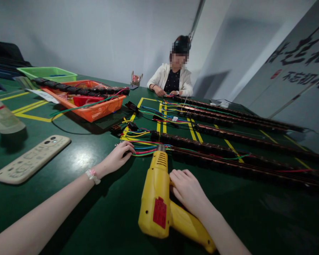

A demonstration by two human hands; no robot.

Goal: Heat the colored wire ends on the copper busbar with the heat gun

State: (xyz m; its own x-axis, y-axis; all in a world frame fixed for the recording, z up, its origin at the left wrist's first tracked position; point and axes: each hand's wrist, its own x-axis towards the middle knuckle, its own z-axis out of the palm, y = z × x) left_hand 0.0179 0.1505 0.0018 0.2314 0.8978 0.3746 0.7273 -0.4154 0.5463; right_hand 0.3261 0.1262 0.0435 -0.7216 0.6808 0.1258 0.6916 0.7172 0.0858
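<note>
My left hand (122, 154) is closed, its fingertips at the ends of several thin coloured wires (146, 153). A yellow heat gun (154, 198) with a red label is in front of me, its metal nozzle over these wires. My right hand (187, 187) is at the gun's right side, fingers curled against its body by the trigger; the fingertips are partly hidden. The gun's handle slants to the lower right below my wrist. From the wires a long dark strip (218, 161) with copper-coloured edges runs off to the right.
More dark strips (244, 136) lie beyond, crossing yellow tape lines. At left are an orange basket (95, 112), a green basket (69, 75), a phone in a beige case (33, 159) and a clear bottle (5, 118). Across the table sits a person (172, 78), hands on wires.
</note>
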